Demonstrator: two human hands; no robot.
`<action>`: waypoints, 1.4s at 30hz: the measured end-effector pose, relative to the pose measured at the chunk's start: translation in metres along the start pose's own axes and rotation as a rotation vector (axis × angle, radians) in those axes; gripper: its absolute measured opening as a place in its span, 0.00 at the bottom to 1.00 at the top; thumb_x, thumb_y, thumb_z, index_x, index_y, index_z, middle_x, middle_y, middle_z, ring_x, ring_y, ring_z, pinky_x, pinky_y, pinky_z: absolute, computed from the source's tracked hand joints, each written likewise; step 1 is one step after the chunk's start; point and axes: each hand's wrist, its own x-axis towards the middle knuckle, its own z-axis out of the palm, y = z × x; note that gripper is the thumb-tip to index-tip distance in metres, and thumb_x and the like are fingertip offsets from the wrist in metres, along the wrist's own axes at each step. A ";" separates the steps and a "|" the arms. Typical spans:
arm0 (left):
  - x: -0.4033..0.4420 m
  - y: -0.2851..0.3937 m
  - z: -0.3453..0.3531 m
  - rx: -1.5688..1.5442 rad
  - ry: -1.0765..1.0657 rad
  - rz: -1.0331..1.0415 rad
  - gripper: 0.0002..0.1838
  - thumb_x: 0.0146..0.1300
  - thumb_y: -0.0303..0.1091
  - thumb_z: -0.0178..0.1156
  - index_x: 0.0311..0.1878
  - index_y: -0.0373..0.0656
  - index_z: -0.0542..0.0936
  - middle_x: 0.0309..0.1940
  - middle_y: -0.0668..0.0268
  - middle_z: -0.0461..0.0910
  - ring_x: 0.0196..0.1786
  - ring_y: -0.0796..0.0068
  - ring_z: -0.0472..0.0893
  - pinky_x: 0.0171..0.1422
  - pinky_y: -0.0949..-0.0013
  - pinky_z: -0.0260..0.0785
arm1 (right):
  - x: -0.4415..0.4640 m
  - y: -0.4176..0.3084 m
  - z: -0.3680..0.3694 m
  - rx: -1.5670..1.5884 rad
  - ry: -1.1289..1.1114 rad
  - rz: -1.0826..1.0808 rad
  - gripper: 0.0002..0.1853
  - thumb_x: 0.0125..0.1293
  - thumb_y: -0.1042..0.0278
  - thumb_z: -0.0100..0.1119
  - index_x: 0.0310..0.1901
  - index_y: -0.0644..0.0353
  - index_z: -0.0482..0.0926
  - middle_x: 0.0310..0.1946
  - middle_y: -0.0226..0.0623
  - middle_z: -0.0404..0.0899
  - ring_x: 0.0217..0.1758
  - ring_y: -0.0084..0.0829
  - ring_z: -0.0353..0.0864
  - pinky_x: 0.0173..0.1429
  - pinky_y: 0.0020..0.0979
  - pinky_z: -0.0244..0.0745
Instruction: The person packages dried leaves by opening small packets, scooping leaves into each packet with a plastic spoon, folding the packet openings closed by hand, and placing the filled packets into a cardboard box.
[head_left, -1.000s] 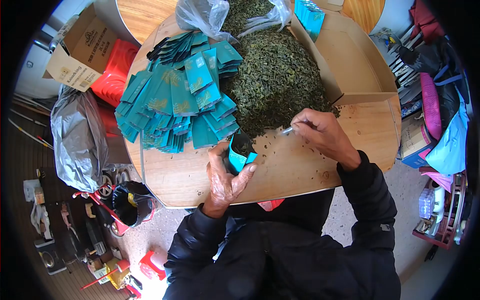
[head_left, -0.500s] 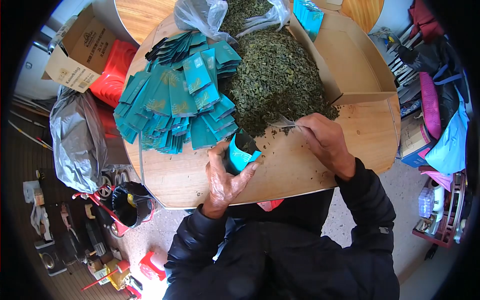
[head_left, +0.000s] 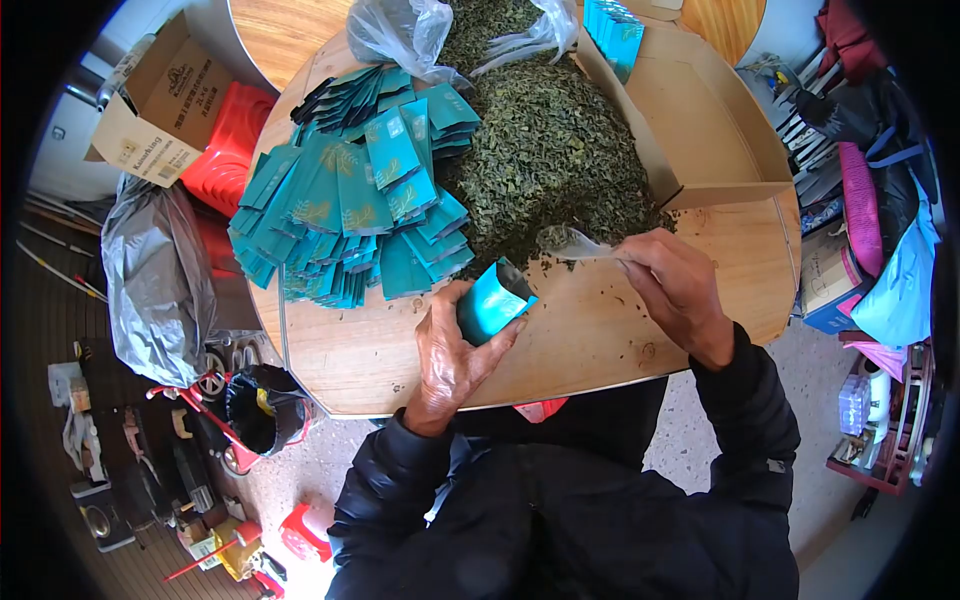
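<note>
1. Your left hand [head_left: 447, 360] is curled round a teal packet [head_left: 493, 303], thumb on one side; packet is tilted, mouth gaping, near the table's front edge; fill level hidden.
2. Your right hand [head_left: 680, 290] is closed, pinching a clear spoon [head_left: 580, 246] by its handle; its bowl is at the near edge of the leaf heap [head_left: 560, 150], seemingly with some leaf in it; spoon and packet are apart.
3. Progress, judged: mid-way through one packet, spoonful not yet in, mouth not closed; a big heap is left; the pile [head_left: 345, 200] to its left holds many teal packets, filled or not, cannot tell; a row [head_left: 613, 40] stands at the carton's far left corner, which may be finished ones.
4. Surface: wooden table [head_left: 580, 350], leaf crumbs scattered between your hands; carton [head_left: 710, 130] right of the heap; clear plastic [head_left: 400, 40] at the far side.
5. Room: box [head_left: 155, 110] on red stools [head_left: 235, 150] at left, grey bag [head_left: 155, 280] and black bin [head_left: 262, 410] below; cluttered rack [head_left: 880, 430] at right; speckled floor [head_left: 690, 450].
</note>
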 end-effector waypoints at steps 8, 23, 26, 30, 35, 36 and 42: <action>0.005 0.007 -0.003 -0.008 -0.068 0.021 0.38 0.52 0.36 0.86 0.61 0.38 0.72 0.45 0.47 0.84 0.45 0.48 0.87 0.50 0.52 0.80 | 0.014 -0.020 -0.017 0.015 -0.208 -0.149 0.12 0.63 0.81 0.70 0.46 0.62 0.81 0.38 0.42 0.83 0.38 0.44 0.83 0.40 0.39 0.79; 0.008 0.007 -0.005 -0.094 -0.104 0.192 0.38 0.49 0.31 0.86 0.61 0.38 0.74 0.49 0.50 0.84 0.48 0.46 0.84 0.54 0.50 0.77 | 0.015 -0.020 0.025 0.954 -0.290 0.695 0.08 0.80 0.68 0.60 0.47 0.65 0.82 0.33 0.32 0.83 0.31 0.20 0.82 0.38 0.27 0.78; 0.010 0.007 -0.006 -0.094 -0.090 0.180 0.38 0.49 0.31 0.86 0.61 0.39 0.73 0.49 0.50 0.84 0.49 0.46 0.84 0.54 0.50 0.77 | 0.011 -0.018 0.026 1.023 -0.250 0.750 0.09 0.80 0.67 0.60 0.47 0.65 0.82 0.32 0.34 0.83 0.30 0.22 0.83 0.38 0.26 0.78; 0.006 0.006 -0.003 -0.119 -0.079 0.134 0.38 0.49 0.31 0.86 0.60 0.39 0.73 0.50 0.49 0.84 0.49 0.45 0.85 0.54 0.49 0.77 | 0.008 -0.013 0.020 1.106 -0.169 0.790 0.09 0.80 0.67 0.61 0.46 0.65 0.81 0.31 0.34 0.83 0.28 0.24 0.82 0.36 0.27 0.79; 0.006 0.010 -0.006 -0.120 -0.074 0.135 0.38 0.50 0.31 0.85 0.61 0.38 0.73 0.50 0.49 0.85 0.49 0.44 0.85 0.55 0.49 0.77 | 0.004 -0.011 0.017 1.143 -0.135 0.814 0.08 0.80 0.68 0.60 0.46 0.65 0.81 0.31 0.33 0.83 0.27 0.24 0.81 0.34 0.28 0.80; 0.007 0.010 -0.006 -0.129 -0.075 0.126 0.38 0.50 0.31 0.85 0.61 0.38 0.73 0.50 0.49 0.85 0.49 0.44 0.85 0.55 0.49 0.77 | 0.004 -0.011 0.014 1.189 -0.092 0.817 0.07 0.80 0.69 0.60 0.47 0.64 0.81 0.30 0.33 0.83 0.26 0.24 0.81 0.34 0.29 0.80; -0.006 -0.004 -0.003 -0.237 -0.098 0.002 0.38 0.52 0.33 0.84 0.63 0.36 0.72 0.51 0.49 0.84 0.52 0.47 0.84 0.58 0.48 0.76 | -0.002 -0.008 -0.008 1.185 0.057 0.764 0.06 0.80 0.70 0.59 0.47 0.65 0.81 0.30 0.32 0.82 0.27 0.24 0.81 0.34 0.30 0.81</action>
